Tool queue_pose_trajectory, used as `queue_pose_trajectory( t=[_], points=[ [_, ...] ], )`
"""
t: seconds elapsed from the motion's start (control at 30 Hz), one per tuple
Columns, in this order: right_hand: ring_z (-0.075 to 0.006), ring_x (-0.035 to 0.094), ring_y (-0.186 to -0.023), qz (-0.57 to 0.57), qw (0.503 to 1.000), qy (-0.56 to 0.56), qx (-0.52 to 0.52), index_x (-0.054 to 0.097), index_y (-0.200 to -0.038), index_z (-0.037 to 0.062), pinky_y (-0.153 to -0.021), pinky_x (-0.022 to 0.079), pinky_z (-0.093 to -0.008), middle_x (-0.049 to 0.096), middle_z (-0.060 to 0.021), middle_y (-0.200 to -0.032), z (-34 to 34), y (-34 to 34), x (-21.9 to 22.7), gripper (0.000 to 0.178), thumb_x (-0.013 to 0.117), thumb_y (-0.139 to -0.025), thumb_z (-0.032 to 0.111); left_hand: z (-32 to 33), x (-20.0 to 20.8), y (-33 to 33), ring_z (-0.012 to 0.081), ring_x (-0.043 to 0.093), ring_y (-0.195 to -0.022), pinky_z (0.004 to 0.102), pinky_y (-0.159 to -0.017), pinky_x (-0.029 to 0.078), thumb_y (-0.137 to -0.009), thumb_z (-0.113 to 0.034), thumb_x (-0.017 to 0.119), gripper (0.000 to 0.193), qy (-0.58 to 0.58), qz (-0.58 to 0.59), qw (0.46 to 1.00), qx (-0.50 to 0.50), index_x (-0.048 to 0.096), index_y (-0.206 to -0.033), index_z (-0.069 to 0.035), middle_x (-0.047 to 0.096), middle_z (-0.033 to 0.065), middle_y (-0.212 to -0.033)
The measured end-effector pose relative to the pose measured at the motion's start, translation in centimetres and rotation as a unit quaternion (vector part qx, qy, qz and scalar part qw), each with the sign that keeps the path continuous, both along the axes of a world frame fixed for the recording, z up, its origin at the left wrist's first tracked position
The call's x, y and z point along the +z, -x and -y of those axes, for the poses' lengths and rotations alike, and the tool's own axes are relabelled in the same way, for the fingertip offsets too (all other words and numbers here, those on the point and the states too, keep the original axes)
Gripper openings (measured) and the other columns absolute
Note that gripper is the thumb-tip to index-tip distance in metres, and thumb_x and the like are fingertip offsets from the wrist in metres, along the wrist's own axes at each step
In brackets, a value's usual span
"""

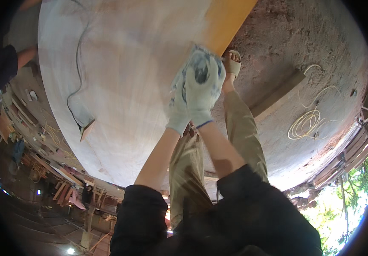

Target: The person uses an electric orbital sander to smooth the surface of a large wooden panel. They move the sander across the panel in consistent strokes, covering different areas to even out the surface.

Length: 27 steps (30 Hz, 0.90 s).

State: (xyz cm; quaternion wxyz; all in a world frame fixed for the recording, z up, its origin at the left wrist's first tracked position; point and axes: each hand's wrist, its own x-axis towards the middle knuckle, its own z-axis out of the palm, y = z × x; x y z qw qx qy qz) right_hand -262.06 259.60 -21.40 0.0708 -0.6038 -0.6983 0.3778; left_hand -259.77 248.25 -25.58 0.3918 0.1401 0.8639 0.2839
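My right hand (200,94), in a white work glove with blue patches, lies over the pale, dusty board (120,77), fingers bent and pointing away from me. Pressed against its left side is my left hand (177,104), gloved the same way. Both hands are closed together; whatever lies between or under them is hidden and blurred. The board is whitish over most of its surface, with an orange-yellow strip (228,21) at the far right edge beyond my hands.
A dark cord (79,70) runs over the board to a small flat tan block (88,130). On the dirt floor right lie a long wooden beam (279,94) and a coil of pale cable (305,123). Another person's arm (26,56) shows at the left. My sandalled foot (232,64) stands beside the board.
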Motion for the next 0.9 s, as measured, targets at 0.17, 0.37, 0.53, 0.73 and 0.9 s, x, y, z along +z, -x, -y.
queue_pose_trajectory(
  t=[0.17,0.37,0.53,0.73,0.9],
  points=[
    [-0.0335,0.052,-0.124,-0.031,0.996,-0.012,0.087,0.058,-0.127,0.0125,-0.101,0.047,-0.0409,0.051,-0.0153,-0.133,-12.6,7.2,-1.0,0.050,0.072,-0.081,0.026,-12.7,-0.7,7.3,0.0381,0.049,-0.132,0.0419,-0.109,0.041,-0.083,-0.027,0.075,0.080,-0.112,-0.012,0.992,0.062,0.035,-0.149,-0.004,0.052,0.0214,-0.143],
    [-0.0405,0.063,-0.098,-0.042,0.987,-0.117,0.103,0.065,-0.098,0.0067,-0.087,0.053,-0.0457,0.064,-0.0213,-0.103,-27.1,18.2,-0.7,0.022,0.061,-0.082,0.021,-27.5,-2.5,19.7,0.0386,0.049,-0.131,0.0428,-0.107,0.042,-0.083,-0.025,0.077,0.076,-0.114,-0.145,0.981,-0.054,0.039,-0.146,-0.008,0.054,0.0245,-0.137],
    [-0.0415,0.063,-0.100,-0.016,0.974,-0.154,0.165,0.064,-0.098,0.0028,-0.088,0.053,-0.0482,0.064,-0.0232,-0.108,-35.8,23.9,-2.8,0.027,0.062,-0.082,0.025,-36.2,-0.9,26.2,0.0158,0.055,-0.120,0.0339,-0.090,0.050,-0.083,-0.018,0.078,0.058,-0.260,0.169,0.948,0.070,0.049,-0.132,-0.006,0.063,0.0116,-0.117],
    [-0.0435,0.061,-0.108,-0.151,0.954,-0.219,0.137,0.061,-0.106,0.0045,-0.094,0.050,-0.0472,0.064,-0.0213,-0.108,-24.3,19.1,-2.9,0.027,0.063,-0.085,0.022,-25.8,-5.6,22.5,0.0299,0.060,-0.116,0.0397,-0.096,0.050,-0.082,-0.016,0.076,0.064,-0.331,-0.016,0.943,0.019,0.046,-0.139,-0.009,0.063,0.0167,-0.121],
    [-0.0410,0.051,-0.122,-0.115,0.993,0.009,0.024,0.060,-0.124,0.0093,-0.102,0.045,-0.0474,0.048,-0.0214,-0.137,-9.6,12.3,-1.4,0.052,0.071,-0.076,0.025,-7.0,-3.4,14.8,0.0378,0.047,-0.134,0.0420,-0.109,0.040,-0.085,-0.027,0.076,0.088,-0.056,0.139,0.989,0.011,0.026,-0.154,-0.003,0.049,0.0245,-0.143]
  ],
)
